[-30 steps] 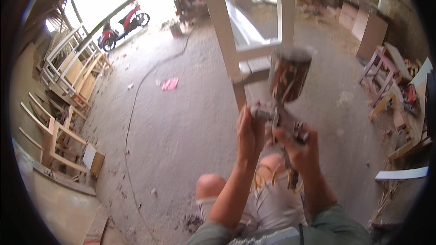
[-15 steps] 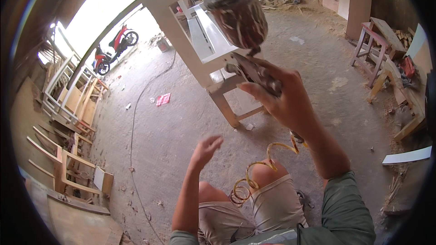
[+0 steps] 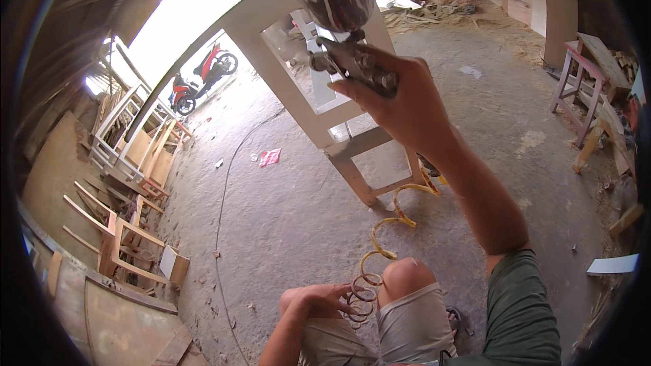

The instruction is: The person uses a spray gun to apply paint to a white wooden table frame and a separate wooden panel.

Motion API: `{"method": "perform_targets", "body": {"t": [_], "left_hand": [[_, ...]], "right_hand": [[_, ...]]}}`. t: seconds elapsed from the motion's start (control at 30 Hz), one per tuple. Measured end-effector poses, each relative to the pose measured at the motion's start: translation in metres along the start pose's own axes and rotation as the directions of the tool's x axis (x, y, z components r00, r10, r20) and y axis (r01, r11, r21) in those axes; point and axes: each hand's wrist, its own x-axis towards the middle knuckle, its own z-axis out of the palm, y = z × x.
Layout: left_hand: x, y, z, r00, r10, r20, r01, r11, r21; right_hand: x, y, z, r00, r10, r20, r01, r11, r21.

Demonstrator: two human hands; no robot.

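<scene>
Your right hand (image 3: 407, 105) grips the spray gun (image 3: 339, 20) raised toward the white table frame (image 3: 298, 94); left hand's (image 3: 315, 301) fingers rest loosely curled on your knee; the coiled hose (image 3: 380, 251) could snag there.

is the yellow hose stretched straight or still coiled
Coiled. The yellow hose runs in loose spiral loops from below the right hand, which holds the spray gun, down to the knees, where the left hand rests.

Only one: small flat red-pink wrapper or paper packet (image 3: 270, 157), roughly rectangular, lying on bare concrete floor (image 3: 291, 230) left of white-painted frame's leg, near thin dark cable. No signs, no screens, no other labels visible.
</scene>
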Motion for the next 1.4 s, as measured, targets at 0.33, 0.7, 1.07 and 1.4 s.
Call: {"method": "perform_targets", "body": {"t": [0.33, 0.7, 1.07, 1.4], "left_hand": [[0.059, -0.079, 0.026, 0.946, 0.299, -0.128, -0.306, 0.951, -0.037], [0.062, -0.079, 0.03, 0.929, 0.212, -0.302, -0.219, 0.976, 0.01], [0.045, -0.067, 0.028, 0.89, 0.259, -0.375, -0.278, 0.961, 0.002], [0.043, -0.072, 0.031, 0.754, 0.212, -0.621, -0.266, 0.964, 0.005]], "right_hand": [[-0.049, 0.047, -0.001, 0.957, 0.18, 0.226, -0.177, 0.984, -0.034], [-0.018, 0.031, -0.01, 0.951, 0.221, 0.218, -0.221, 0.975, -0.025], [0.039, 0.006, -0.018, 1.0, 0.009, 0.02, -0.009, 1.0, -0.007], [0.033, -0.002, -0.007, 0.997, 0.038, 0.06, -0.041, 0.998, 0.04]]}}
